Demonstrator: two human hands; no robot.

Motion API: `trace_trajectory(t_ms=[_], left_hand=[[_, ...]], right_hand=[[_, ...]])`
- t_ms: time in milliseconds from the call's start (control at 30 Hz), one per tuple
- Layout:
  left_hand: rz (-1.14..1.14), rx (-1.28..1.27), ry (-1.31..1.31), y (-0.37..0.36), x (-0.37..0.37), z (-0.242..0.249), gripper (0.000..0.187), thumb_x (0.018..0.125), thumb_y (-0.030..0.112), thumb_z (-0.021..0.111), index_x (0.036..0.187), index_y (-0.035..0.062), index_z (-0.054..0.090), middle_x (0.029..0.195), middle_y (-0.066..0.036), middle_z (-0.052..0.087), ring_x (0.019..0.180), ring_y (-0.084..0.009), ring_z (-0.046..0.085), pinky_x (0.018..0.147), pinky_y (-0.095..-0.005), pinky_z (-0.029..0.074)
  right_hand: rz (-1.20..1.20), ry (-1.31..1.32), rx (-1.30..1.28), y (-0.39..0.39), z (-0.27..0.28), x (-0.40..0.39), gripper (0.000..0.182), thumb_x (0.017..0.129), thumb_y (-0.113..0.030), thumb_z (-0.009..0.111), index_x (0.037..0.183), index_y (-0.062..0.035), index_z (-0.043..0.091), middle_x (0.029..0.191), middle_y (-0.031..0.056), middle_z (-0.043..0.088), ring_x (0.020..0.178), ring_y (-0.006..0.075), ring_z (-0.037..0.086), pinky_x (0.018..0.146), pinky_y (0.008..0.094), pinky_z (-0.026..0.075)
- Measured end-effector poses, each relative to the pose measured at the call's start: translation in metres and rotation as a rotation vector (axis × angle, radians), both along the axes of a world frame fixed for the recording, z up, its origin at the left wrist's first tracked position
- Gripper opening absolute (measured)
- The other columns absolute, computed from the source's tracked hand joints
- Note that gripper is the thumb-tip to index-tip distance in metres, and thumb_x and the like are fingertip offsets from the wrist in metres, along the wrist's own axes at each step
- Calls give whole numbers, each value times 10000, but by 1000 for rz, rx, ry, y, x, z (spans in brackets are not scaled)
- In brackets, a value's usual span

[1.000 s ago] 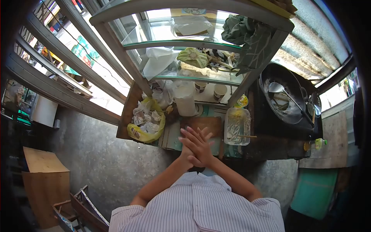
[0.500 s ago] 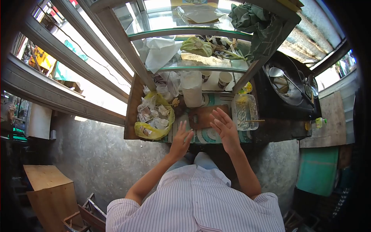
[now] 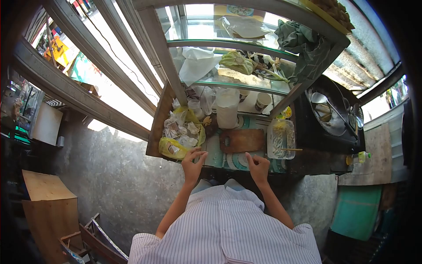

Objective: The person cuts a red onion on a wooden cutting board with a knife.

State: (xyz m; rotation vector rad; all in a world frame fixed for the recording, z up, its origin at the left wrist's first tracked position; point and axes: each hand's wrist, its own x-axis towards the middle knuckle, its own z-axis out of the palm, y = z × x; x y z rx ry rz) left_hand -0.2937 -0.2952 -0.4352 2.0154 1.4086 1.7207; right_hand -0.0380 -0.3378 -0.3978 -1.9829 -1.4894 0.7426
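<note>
My left hand (image 3: pixel 192 167) is in front of the counter's near edge, just below the yellow plastic bag (image 3: pixel 173 148) of crumpled wrappers. Its fingers are bent but apart, with nothing visible in them. Before the wooden cutting board (image 3: pixel 242 141) is my right hand (image 3: pixel 258 168), fingers curled in and thumb sticking up; I see nothing in it. The board lies flat on a green patterned cover (image 3: pixel 213 145). A clear plastic container (image 3: pixel 281 132), with a thin stick (image 3: pixel 291 149) across its near end, is right of the board. Behind the board stands a white cylindrical roll (image 3: pixel 227 108).
A glass display case (image 3: pixel 239 86) rises behind, holding a cabbage (image 3: pixel 237 62) and a green cloth (image 3: pixel 296 37). Paper cups (image 3: pixel 263 102) stand beneath it. To the right, a large wok (image 3: pixel 329 112) holds a ladle (image 3: pixel 319 98). A wooden box (image 3: pixel 50 220) sits on the floor left.
Both hands have drawn back toward my body, off the counter surface. The right hand's fingers have curled from stretched out. The view has shifted, so the counter appears slightly lower and farther right.
</note>
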Motion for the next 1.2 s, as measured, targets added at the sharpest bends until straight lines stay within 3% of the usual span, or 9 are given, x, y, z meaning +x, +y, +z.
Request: trace_trajectory(t_ms=[100, 200, 300, 433, 500, 733, 867, 967, 1200], left_hand=[[79, -544, -635, -6, 23, 19, 281, 869, 207, 698, 726, -35, 686, 576, -60, 602, 469, -99, 571, 477, -215, 438], [44, -1016, -716, 0, 8, 42, 227, 876, 163, 677, 831, -58, 689, 903, -130, 663, 587, -127, 618, 608, -206, 503], [60, -1009, -708, 13, -5, 10, 214, 859, 157, 696, 939, -41, 686, 979, -115, 654, 618, -138, 630, 588, -198, 507], [77, -261, -236, 43, 11, 8, 214, 863, 188, 697, 906, -22, 697, 832, -77, 672, 539, -129, 606, 504, -190, 469], [134, -553, -904, 50, 33, 56, 244, 851, 211, 713, 770, -19, 710, 716, -46, 654, 486, -118, 575, 431, -207, 404], [-61, -899, -827, 113, 16, 46, 347, 936, 323, 575, 940, -12, 669, 802, -52, 673, 562, -100, 611, 462, -204, 441], [65, -744, -306, 166, 22, -9, 352, 924, 313, 576, 1064, -3, 639, 1022, -100, 663, 755, -146, 665, 553, -237, 501], [62, -1044, -517, 179, 35, 21, 352, 870, 221, 614, 1116, -30, 625, 1060, -164, 664, 906, -244, 673, 781, -330, 519], [-357, -949, -319, 186, 50, -52, 598, 778, 6, 566, 1355, 11, 411, 1277, -151, 550, 1150, -279, 570, 958, -355, 431]], right_hand=[[122, -41, 682, 19, 2, -4, 214, 804, -151, 731, 775, 48, 655, 657, 120, 603, 520, 115, 549, 498, 298, 423], [-156, 436, 474, 24, -7, -10, 235, 810, -142, 711, 676, 34, 630, 662, 137, 590, 501, 163, 540, 499, 338, 399], [13, -35, -73, 25, 24, 9, 102, 814, -85, 691, 801, 14, 671, 743, 136, 616, 603, 177, 604, 543, 306, 438], [66, -88, 246, 31, -13, 16, 83, 821, -68, 688, 832, 14, 678, 655, 88, 595, 554, 159, 592, 507, 273, 420], [-21, 170, 672, 47, -18, 11, 100, 836, -98, 686, 851, 0, 679, 555, 62, 553, 500, 124, 553, 460, 272, 370], [40, 140, 121, 88, 11, 12, 171, 835, -132, 696, 948, -7, 666, 605, 72, 594, 540, 140, 572, 529, 248, 433], [80, 36, 252, 129, 10, -23, 690, 697, -302, 813, 1264, -65, 501, 974, 115, 585, 823, 234, 582, 725, 345, 474], [15, 16, 219, 169, -22, -34, 997, 563, -382, 884, 1366, -82, 373, 1115, 121, 507, 1014, 269, 516, 902, 363, 421], [233, 326, 199, 213, -88, -14, 1116, 460, -278, 923, 1375, -55, 324, 1251, 168, 495, 1171, 314, 490, 1004, 401, 389]])
